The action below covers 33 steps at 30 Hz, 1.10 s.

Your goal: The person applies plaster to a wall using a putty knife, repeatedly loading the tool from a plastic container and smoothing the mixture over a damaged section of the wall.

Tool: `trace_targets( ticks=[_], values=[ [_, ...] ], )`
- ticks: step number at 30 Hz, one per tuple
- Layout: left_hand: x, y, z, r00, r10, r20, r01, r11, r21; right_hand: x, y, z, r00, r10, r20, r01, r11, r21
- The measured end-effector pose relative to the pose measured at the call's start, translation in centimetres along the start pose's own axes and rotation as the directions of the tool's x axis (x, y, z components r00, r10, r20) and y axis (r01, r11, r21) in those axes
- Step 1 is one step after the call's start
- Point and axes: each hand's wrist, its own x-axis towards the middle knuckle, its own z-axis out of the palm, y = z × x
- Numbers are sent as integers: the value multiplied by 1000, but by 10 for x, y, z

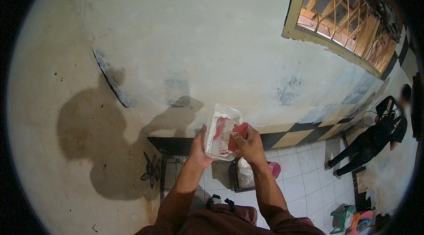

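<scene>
My left hand (pixel 201 150) is wrapped round the side of a whitish plastic tub (pixel 211 142), which is tilted so that I look into it. White paste and reddish smears coat the inside of the tub. In my right hand (pixel 251 146) is a red scraper (pixel 239 131), pinched between thumb and fingers. Its blade lies against the tub's inner right side, smudged with white paste. Both hands are held out in front of me, before the wall.
Ahead stands a pale wall (pixel 185 36) with grey patches and a checkered lower band. A barred window (pixel 340 14) is upper right. On the tiled floor (pixel 302 168) are a black tray (pixel 242 188) bearing a white bag (pixel 245 173), and a pink basin (pixel 274 170). A person (pixel 375 138) stands at right.
</scene>
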Motion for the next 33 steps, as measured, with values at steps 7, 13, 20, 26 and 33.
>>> trace_targets(
  ticks=[7,13,20,26,33],
  values=[
    [7,-3,-10,997,-72,-35,73,997,22,2,4,2,999,13,47,-17,996,91],
    [11,-5,-19,997,-37,-69,45,992,116,6,22,-2,999,-35,27,35,999,-6],
    [10,-6,-12,994,-77,-75,83,993,87,8,31,-2,1000,-12,9,12,1000,-3],
    [9,-8,-15,993,-92,-78,96,994,58,0,15,2,997,-66,-50,52,968,-245],
    [19,-17,-24,999,-18,-51,21,998,58,0,18,-3,989,-128,-77,97,944,-316]
  ],
)
